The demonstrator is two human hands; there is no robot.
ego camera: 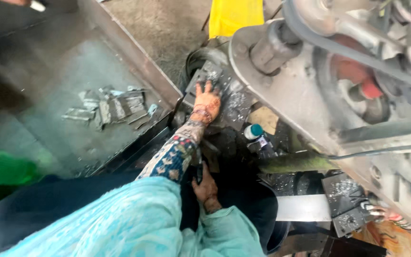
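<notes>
Reaching out with fingers spread, the left hand [208, 101] lies flat, palm down, on a heap of small grey metal pieces [215, 76] strewn with bright shavings, right at the foot of the big machine! Nothing is pinched there, as far as can be seen: the fingers fan wide over the pieces, and a bangle [200, 115] circles the wrist above a patterned sleeve [172, 159] in blue, white and red.

Down low, the right hand [206, 189] sits close to the body, pressed against dark cloth beside the left forearm. Its fingers curl under out of sight, so whether it grips anything cannot be told.

Just beside the heap, to the right, a small bottle with a teal cap [253, 131] stands on the grimy floor, near a tan scrap of card [265, 119]. Looming over all of it is the grey metal machine [291, 90], a thick belt [319, 40] running round its pulley and a red wheel hub [353, 71] showing behind. A yellow bag [234, 15] rests at the top, beyond the heap.

Off to the left, a shallow steel tray [134, 57] holds a loose cluster of flat metal strips [110, 107], well apart from the hand. Lower right, a pale metal bar [300, 208] lies flat, next to a dark block [346, 195] dusted with shavings. A light turquoise garment [120, 223] fills the foreground.
</notes>
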